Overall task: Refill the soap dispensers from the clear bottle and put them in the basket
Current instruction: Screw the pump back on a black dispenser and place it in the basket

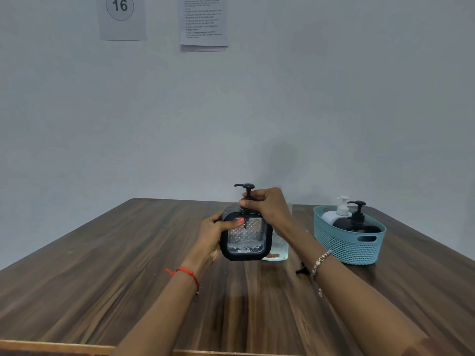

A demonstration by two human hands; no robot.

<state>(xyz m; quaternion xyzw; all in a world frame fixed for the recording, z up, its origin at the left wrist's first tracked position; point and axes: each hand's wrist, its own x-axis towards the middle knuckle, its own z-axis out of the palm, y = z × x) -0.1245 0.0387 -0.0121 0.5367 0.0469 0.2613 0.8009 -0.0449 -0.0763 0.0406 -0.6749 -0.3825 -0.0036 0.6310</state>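
Observation:
A square black-framed soap dispenser (246, 240) with a clear diamond-patterned window stands mid-table, a little liquid showing at its bottom. My left hand (214, 233) grips its left side, thumb across the front. My right hand (267, 205) is closed around the collar of its black pump (246, 189). Behind it, mostly hidden by the dispenser and my right wrist, stands the clear bottle (279, 249). To the right sits a teal basket (349, 246) holding a white dispenser (338, 210) and a black dispenser (357, 222).
The dark wooden table (128, 253) meets a plain wall at the back. A small black object (301, 270) lies by my right wrist. Two paper sheets (203, 21) hang high on the wall.

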